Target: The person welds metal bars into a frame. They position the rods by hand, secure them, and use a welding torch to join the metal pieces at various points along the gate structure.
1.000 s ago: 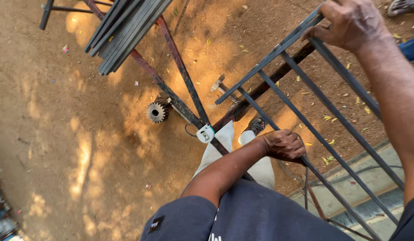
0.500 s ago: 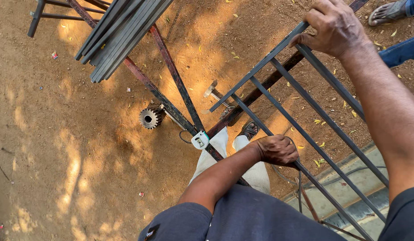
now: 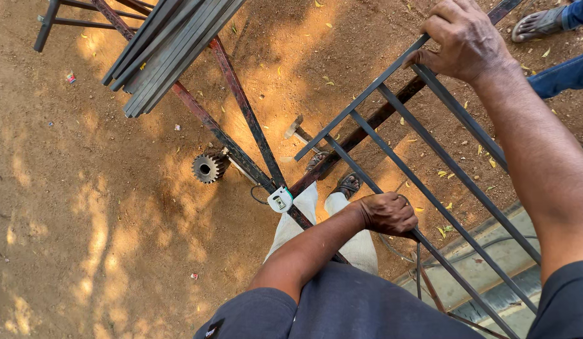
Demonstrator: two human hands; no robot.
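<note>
A: Starting at the left, what lies about?

B: A bundle of flat steel strips (image 3: 172, 47) rests on a rust-red trestle frame (image 3: 241, 119); below it a toothed gear wheel (image 3: 208, 167) sits on the dirt ground (image 3: 84, 220), and a small white tape measure (image 3: 280, 201) hangs at the frame's crossing. A hammer (image 3: 296, 130) lies just beyond.

A: And the grille?

B: The grey barred grille (image 3: 429, 188) looks already made up — parallel bars joined to a cross rail — and is held off the ground, tilted, one edge over the trestle. Whether the joints are finished I cannot tell; it seems to be at the handling stage, not yet set down.

A: Where does it sit against the fingers?

B: The left hand (image 3: 387, 213) has its fingers wrapped shut around a lower bar, the bar running through the fist. The right hand (image 3: 464, 37) is further up, its fingers (image 3: 429, 56) curled over the top rail (thumb side hidden). Another person's sandalled foot (image 3: 539, 24) shows at the upper right
</note>
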